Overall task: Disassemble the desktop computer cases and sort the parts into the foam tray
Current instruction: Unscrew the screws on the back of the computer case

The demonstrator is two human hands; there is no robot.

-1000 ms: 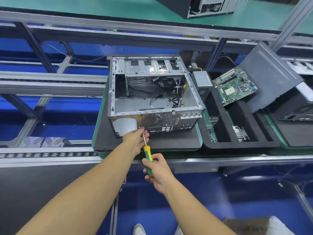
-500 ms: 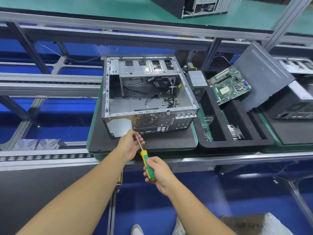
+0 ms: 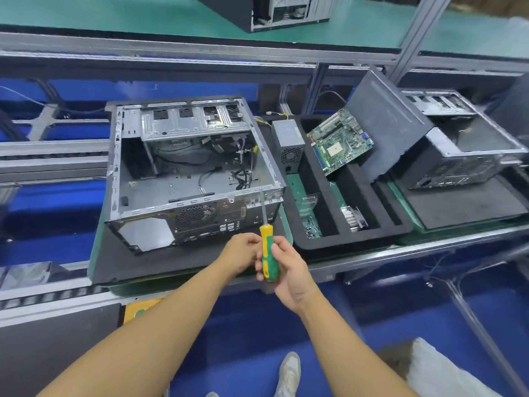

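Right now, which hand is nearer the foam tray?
Right. The right hand, gripping the screwdriver, is just left of the foam tray; the left hand is farther left.

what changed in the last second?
Left hand came off the case rear and drew back beside the screwdriver handle; whether it holds anything is unclear. Right hand still holds the screwdriver, now upright and further right. Case, tray and its parts unchanged.

Blurred screwdriver tip merges with case rim.
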